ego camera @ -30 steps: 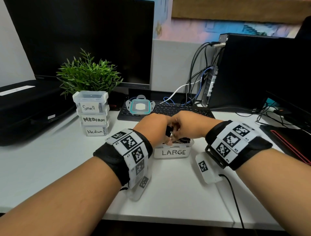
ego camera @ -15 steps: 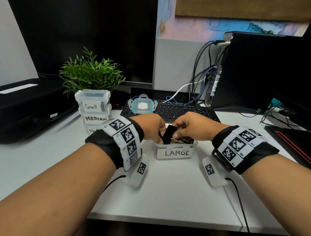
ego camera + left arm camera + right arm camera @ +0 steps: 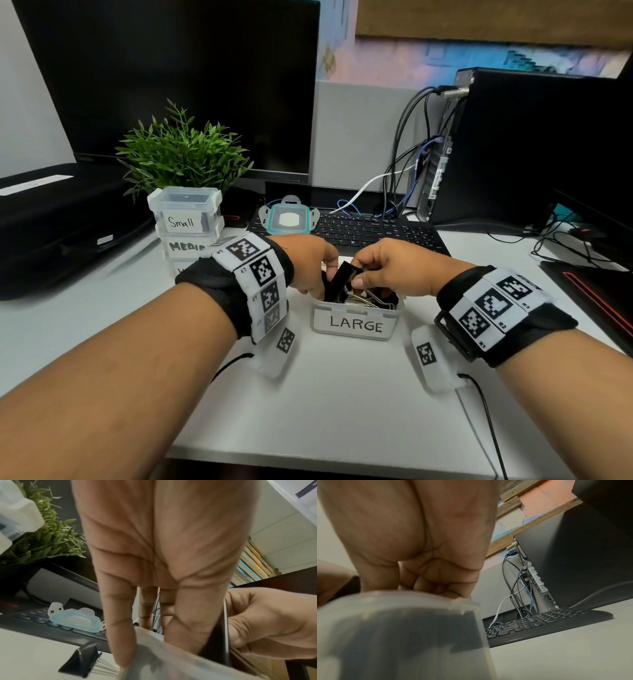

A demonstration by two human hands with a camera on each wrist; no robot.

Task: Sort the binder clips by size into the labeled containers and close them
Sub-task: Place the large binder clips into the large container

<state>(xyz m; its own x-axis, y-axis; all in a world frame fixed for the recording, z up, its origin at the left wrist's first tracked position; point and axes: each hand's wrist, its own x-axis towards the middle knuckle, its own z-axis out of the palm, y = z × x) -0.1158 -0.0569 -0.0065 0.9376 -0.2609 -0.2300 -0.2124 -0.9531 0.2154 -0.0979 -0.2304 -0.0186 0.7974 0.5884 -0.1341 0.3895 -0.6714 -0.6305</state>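
Both hands have drawn nearer to the head camera since a second ago, and the black binder clip (image 3: 342, 279) now stands tilted above the rim instead of lying low among the others. One open container marked LARGE (image 3: 356, 323) sits on the white desk (image 3: 342, 411), holding a heap of clips too tangled to count. Left of the LARGE container, well apart, three lidded containers (image 3: 186, 214) stand stacked, Small on top. One loose lid (image 3: 289, 219) lies behind it on the keyboard (image 3: 376, 233). One more clip (image 3: 80, 660) lies on the desk just beside its left wall.

The left hand (image 3: 308, 263) reaches down over the left rim, fingers straight and close together, touching the clip. The right hand (image 3: 394, 270) arches over the right rim, thumb and curled fingers pinching the clip's upper edge.

Bare desk lies in front of the LARGE container up to the near edge.
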